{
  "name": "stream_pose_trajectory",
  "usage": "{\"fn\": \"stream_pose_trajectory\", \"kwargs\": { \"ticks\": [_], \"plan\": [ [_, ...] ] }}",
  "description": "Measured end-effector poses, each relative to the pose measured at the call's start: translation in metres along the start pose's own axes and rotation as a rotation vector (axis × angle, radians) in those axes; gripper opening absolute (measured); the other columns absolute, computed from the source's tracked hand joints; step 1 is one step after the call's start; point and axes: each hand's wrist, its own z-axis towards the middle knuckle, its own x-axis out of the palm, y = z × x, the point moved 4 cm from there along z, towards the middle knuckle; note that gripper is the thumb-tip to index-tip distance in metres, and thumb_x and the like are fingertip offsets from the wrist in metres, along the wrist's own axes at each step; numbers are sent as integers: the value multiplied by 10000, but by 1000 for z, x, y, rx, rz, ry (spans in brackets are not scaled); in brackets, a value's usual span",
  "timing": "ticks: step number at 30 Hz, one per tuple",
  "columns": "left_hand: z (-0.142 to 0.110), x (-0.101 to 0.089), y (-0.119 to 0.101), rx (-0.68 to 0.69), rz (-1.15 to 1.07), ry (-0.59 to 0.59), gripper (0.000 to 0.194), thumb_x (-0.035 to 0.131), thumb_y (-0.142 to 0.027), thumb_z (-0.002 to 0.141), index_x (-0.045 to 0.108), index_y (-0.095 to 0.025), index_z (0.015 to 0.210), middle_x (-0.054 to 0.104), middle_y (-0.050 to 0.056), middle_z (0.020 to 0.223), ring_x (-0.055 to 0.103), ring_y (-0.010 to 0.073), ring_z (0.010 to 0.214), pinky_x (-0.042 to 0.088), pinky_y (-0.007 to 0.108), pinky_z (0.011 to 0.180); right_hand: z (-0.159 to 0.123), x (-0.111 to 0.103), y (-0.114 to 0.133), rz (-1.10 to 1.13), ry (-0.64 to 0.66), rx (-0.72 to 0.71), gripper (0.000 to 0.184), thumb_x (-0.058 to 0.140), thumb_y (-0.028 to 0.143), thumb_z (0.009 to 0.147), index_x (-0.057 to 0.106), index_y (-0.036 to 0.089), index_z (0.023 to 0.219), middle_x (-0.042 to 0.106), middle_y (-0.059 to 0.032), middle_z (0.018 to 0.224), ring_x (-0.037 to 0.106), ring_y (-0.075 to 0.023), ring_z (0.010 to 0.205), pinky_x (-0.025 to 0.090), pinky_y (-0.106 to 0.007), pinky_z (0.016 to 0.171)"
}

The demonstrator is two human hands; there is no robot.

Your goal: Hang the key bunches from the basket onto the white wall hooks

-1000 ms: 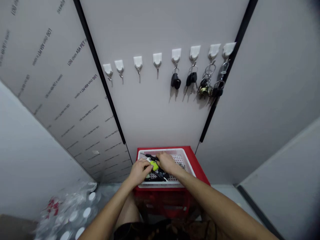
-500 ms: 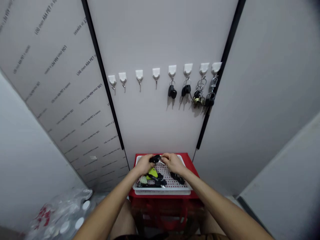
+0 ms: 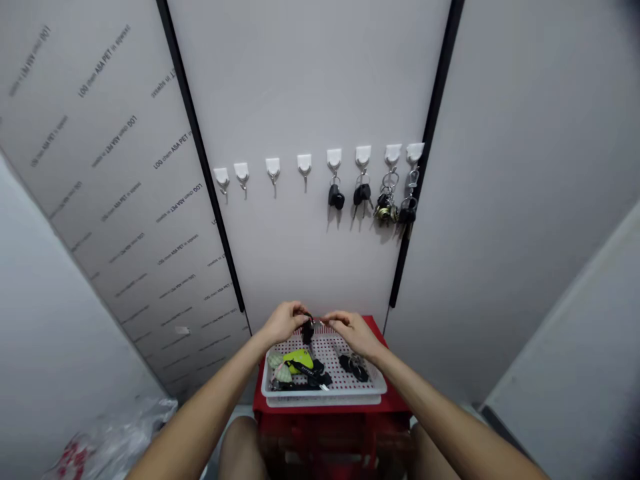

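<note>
Over the back of a white perforated basket (image 3: 324, 395), my left hand (image 3: 283, 324) is closed on a small bunch of black-headed keys (image 3: 307, 331). From the other side, the fingers of my right hand (image 3: 353, 331) are pinched together at the bunch's silver metal part; what exactly they grip is too small to make out. Below, in the basket's left half, lie a lime-green tag (image 3: 299, 361), a pale green-and-white piece (image 3: 281, 372) and several black keys or fobs (image 3: 317, 375). More black keys on a ring (image 3: 354, 367) lie on the right.
A row of white adhesive hooks (image 3: 305, 164) runs along the wall panel. Bunches of keys (image 3: 385, 207) hang from the right-hand ones; the left ones are bare. Under the basket is a red stand (image 3: 393, 399). A clear plastic wrapper (image 3: 120, 433) lies on the floor at left.
The bunch of keys now hangs down from my left fingers, where it lay sideways between both hands. Both hands have risen off the basket slightly. The camera view has shifted.
</note>
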Motion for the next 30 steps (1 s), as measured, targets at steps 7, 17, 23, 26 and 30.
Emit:
{"fn": "stream_pose_trajectory", "kwargs": {
  "ticks": [7,17,23,26,30],
  "plan": [
    [2,-9,-25,24,-176,-21,90,442,-153,577,504,-115,630,451,-51,485,373,49,446,310,179,467,13,2,31,-60,-61,-96,215,462,272,622,594,122,701,579,-45,687,504,-131,661,380,-244,638],
    [11,-38,-60,209,-151,-183,133,477,-174,586,525,-119,697,531,-12,602,453,83,579,358,205,576,36,-22,79,-93,-138,-199,142,439,240,607,539,139,609,530,5,575,466,-99,561,363,-213,565],
    [15,-56,-86,198,-331,-220,79,448,-173,613,496,-127,656,510,-29,550,446,68,522,354,196,543,52,-35,111,217,-101,-152,149,475,262,586,506,144,671,533,19,569,469,-80,511,375,-208,520],
    [14,-61,-91,196,-419,-261,69,436,-159,617,483,-132,659,508,-34,559,454,65,534,357,196,559,53,-35,117,356,-70,-103,213,492,253,572,504,139,751,543,22,588,477,-70,509,377,-212,533],
    [11,-67,-92,250,-421,-335,75,455,-105,581,483,-130,645,512,-32,613,460,67,595,362,197,626,50,-34,120,252,-64,-46,177,486,195,565,525,114,717,518,34,541,409,-41,438,341,-192,481]
  ]
}}
